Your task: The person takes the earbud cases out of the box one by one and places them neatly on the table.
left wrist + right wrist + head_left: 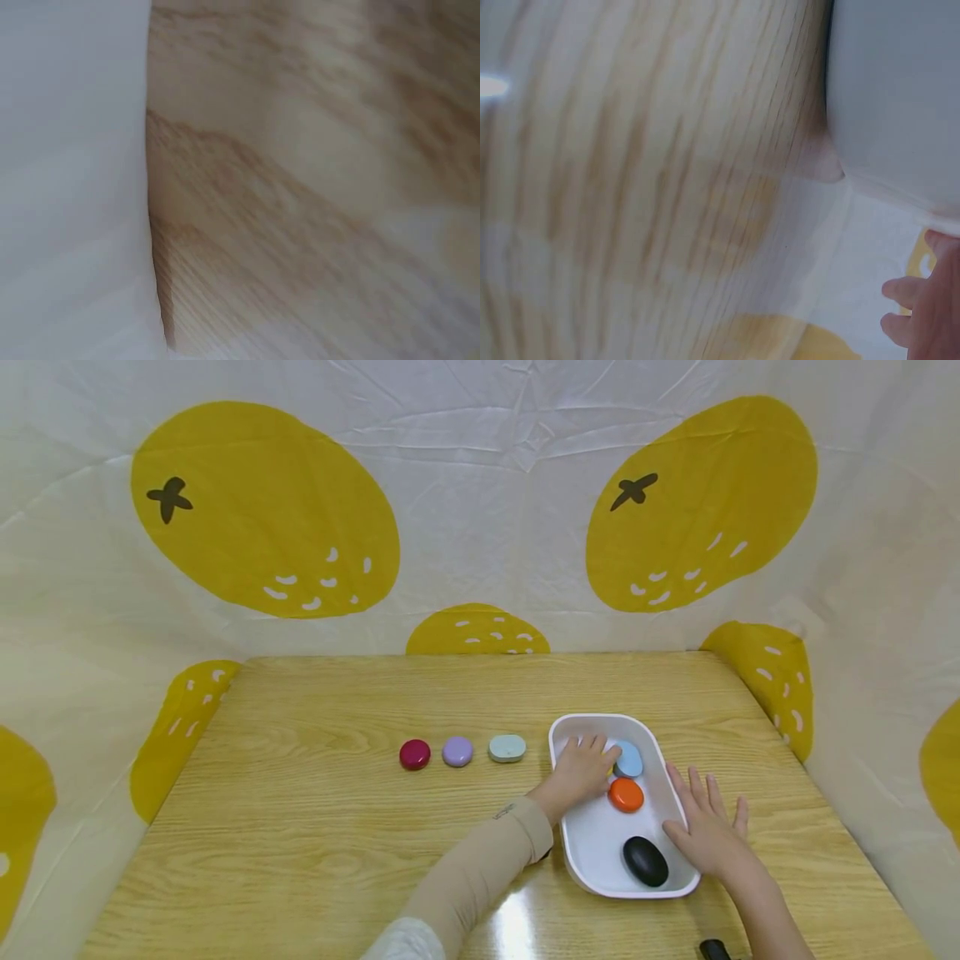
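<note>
My left hand point(579, 775) reaches over the near left side of a white tray point(588, 864), and its thumb and fingers pinch a yellow piece point(611, 768), mostly hidden under them. Beside that piece lie a light blue rounded piece point(628, 760) and an orange round one point(626, 795). A black smooth oval piece point(645, 861) sits at the tray's near end. With fingers spread, my right hand point(708, 828) touches the tray's right rim. In the right wrist view, fingertips point(904, 289) show below the tray's wall point(900, 90).
Left of the tray, a dark red round piece point(415, 754), a lilac one point(457, 751) and a pale green oval point(507, 747) stand in a row on the wooden table point(300, 827). A patterned cloth point(480, 527) hangs behind. A black object point(714, 949) lies at the near edge.
</note>
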`<state>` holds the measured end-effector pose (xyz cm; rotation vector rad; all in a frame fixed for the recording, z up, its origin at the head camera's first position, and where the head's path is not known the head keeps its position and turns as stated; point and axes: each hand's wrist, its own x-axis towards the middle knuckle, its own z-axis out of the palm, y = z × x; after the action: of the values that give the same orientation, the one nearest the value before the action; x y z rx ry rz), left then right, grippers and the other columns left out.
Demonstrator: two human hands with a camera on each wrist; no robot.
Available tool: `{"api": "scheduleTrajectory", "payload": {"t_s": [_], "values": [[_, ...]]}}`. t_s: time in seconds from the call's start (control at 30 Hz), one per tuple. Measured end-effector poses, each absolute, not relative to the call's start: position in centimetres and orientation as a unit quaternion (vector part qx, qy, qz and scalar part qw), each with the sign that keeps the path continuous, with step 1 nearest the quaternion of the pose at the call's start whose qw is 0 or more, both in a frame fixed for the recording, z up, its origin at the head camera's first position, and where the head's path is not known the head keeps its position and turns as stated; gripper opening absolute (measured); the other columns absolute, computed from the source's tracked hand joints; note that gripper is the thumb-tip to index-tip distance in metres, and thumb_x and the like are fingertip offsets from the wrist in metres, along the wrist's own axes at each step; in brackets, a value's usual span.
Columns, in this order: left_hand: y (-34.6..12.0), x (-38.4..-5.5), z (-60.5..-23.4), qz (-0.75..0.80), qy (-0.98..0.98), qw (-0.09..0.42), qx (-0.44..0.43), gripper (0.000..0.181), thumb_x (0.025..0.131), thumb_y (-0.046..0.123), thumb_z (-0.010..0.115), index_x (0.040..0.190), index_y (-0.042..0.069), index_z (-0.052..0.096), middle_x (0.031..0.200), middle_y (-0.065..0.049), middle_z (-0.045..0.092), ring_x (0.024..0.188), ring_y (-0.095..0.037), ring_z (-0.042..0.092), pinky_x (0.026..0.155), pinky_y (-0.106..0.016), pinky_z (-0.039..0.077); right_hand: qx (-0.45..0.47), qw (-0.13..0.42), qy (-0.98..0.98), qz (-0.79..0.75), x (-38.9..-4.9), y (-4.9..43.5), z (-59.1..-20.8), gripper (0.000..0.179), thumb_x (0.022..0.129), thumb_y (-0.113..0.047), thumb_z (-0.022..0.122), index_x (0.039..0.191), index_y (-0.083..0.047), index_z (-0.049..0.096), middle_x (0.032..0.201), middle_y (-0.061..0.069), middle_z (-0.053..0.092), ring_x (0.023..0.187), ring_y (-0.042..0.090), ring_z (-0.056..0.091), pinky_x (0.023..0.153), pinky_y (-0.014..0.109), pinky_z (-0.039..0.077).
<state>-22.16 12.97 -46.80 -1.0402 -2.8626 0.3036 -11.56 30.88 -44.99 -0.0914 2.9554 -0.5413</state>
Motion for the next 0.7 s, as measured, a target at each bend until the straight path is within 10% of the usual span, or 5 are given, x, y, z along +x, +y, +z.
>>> {"api": "scheduleTrajectory", "payload": {"t_s": [0.7], "values": [[5.1, -21.9, -42.4, 0.016, -0.941, 0.128, -0.312, 0.045, 0.084, 0.039, 0.053, 0.123, 0.020, 0.041, 0.105, -0.004, 0.045, 0.090, -0.019, 0.046, 0.081, -0.033, 0.042, -0.031, 0.065, 0.981, -0.181, -11.6, 30.8, -44.8, 0.079, 0.087, -0.027, 0.051, 0.147, -0.024, -0.001, 0.145, 0.032, 0.005, 0.130, 0.053, -0.002, 0.091, 0.068, -0.018]]}}
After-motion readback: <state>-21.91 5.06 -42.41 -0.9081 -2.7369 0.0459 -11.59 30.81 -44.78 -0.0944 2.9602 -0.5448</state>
